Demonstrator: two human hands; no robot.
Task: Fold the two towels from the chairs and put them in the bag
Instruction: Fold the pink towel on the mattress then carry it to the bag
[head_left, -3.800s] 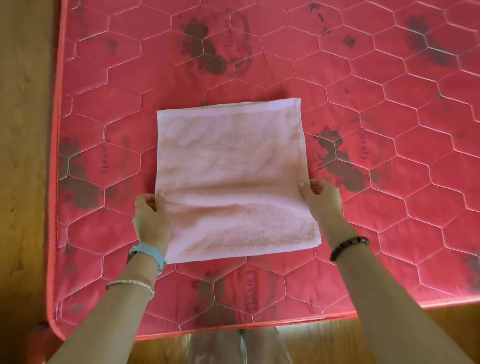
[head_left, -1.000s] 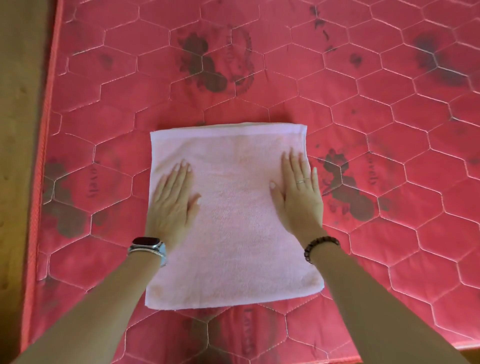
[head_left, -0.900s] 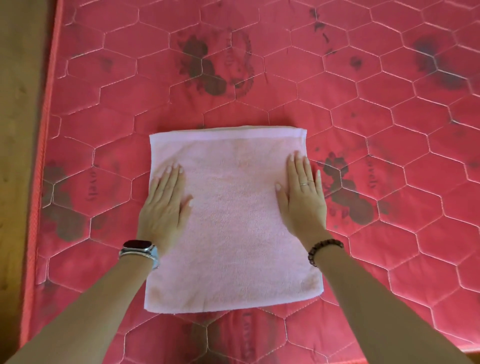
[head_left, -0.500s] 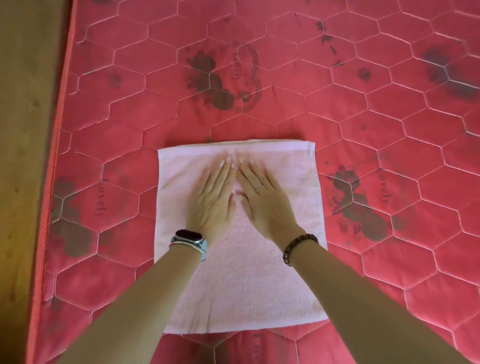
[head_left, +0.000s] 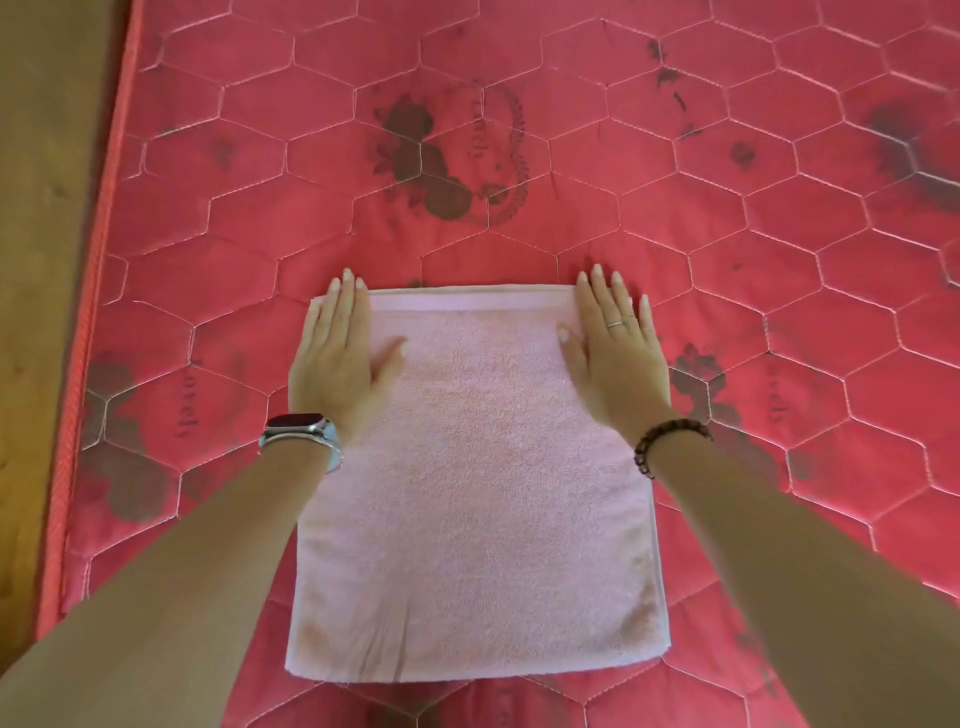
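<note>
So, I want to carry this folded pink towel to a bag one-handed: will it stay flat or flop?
Probably flops: the towel is soft terry, lying limp on the mattress. Its stacked layers may slip apart. The left hand and right hand press it flat; lifting two-handed seems safer.

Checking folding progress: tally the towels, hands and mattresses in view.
Towels: 1, the pink towel
Hands: 2, left hand and right hand, both flat on it
Mattresses: 1, the red mattress
Total: 4
</note>
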